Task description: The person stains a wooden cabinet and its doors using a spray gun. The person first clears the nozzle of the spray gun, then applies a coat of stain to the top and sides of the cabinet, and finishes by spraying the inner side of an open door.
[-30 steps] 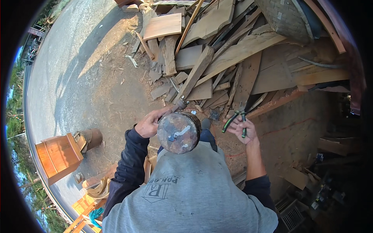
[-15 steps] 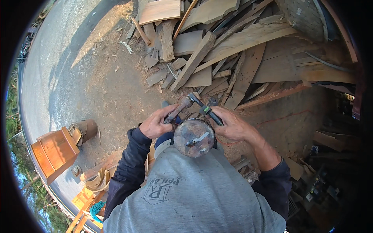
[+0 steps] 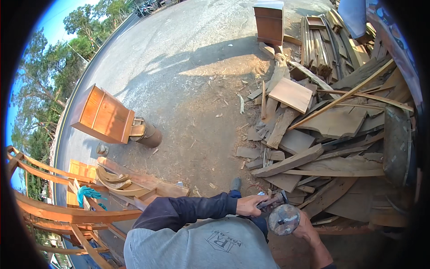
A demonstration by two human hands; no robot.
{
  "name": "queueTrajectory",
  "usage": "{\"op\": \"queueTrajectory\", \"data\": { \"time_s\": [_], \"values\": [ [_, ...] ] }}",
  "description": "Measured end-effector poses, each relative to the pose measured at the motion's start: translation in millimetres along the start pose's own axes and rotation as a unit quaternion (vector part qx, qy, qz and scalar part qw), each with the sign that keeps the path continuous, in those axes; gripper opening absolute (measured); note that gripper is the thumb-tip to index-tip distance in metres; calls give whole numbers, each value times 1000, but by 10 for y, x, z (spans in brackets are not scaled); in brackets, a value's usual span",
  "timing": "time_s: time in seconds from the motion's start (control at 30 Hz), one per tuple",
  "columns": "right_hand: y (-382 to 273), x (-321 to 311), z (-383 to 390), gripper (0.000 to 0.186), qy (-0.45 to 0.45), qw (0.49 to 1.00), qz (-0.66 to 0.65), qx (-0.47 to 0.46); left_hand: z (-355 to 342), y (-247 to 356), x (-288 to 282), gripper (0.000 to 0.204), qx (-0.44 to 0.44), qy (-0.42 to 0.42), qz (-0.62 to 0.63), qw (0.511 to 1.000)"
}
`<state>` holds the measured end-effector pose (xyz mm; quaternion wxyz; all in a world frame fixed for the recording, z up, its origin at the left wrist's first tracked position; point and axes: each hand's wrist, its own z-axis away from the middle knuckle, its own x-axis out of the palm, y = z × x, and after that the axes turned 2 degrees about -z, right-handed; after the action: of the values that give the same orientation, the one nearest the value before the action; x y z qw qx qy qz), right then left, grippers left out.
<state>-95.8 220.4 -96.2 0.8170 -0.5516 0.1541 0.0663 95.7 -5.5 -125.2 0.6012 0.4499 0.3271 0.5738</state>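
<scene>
My left hand (image 3: 249, 206) is closed around the dark, narrow part of a stained tool (image 3: 274, 201), which looks like a paint spray gun. Its round cup-like top (image 3: 284, 219) is blotched grey and brown and faces up, close in front of my body. On the far side of this top, my right hand (image 3: 305, 227) is curled against the tool. The round top hides part of its fingers and their exact grip. Both hands are low and to the right in the head view, above the ground.
Scrap boards (image 3: 340, 130) lie heaped on the right. An orange-brown wooden cabinet (image 3: 103, 115) rests by a rusty cylinder (image 3: 151, 136) at left. Wooden framework (image 3: 67, 215) with a teal cloth (image 3: 87, 195) stands at lower left. Another brown cabinet (image 3: 270, 24) stands at the far side.
The view has swung left and outward, bringing in the road, trees and framework. My hands and the tool now appear lower and further right, still held together.
</scene>
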Motion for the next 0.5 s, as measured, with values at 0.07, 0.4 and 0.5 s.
{"op": "queueTrajectory", "data": {
  "time_s": [0.07, 0.4, 0.5],
  "values": [
    [63, -26, -38, 35, -23, 999, 42, -17, 27, -6, -32, 55, 27, 19, 24, 999],
    [532, 49, -626, 46, 130, 941, 49, -308, -10, 308, -135, 57, 72, 12, 146, 987],
    [620, 167, -845, 43, 180, 945, -50, -270, -5, 592, -234, 55, 65, 10, 45, 997]
  ]
}}
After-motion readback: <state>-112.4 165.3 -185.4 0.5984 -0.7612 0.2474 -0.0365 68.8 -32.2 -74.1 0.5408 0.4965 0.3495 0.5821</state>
